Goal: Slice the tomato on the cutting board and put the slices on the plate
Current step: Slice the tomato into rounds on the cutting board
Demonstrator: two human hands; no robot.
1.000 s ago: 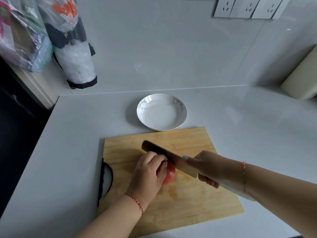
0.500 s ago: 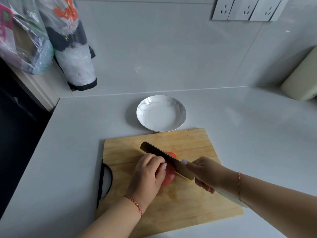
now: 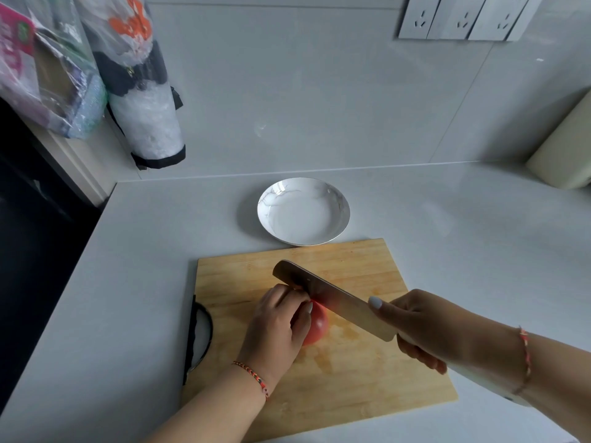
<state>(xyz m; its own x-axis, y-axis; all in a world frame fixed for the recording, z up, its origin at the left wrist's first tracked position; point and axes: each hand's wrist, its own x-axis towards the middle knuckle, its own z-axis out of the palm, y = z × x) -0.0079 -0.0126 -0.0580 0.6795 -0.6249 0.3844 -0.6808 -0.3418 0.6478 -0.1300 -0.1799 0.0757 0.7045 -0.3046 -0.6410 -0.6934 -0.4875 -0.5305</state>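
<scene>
- Head view: I see my left hand (image 3: 275,327) with fingers curled over the tomato (image 3: 316,327) on the cutting board (image 3: 367,372)
- My right hand (image 3: 422,327) grips the knife (image 3: 332,298), blade against the tomato
- Plate (image 3: 303,215) sits on the bench (image 3: 128,282) just behind the board

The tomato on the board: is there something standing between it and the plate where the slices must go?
Only the knife, held by the right hand, crosses above the tomato. Beyond it, the bare cutting board reaches to the empty plate; nothing visible blocks the way.
</scene>
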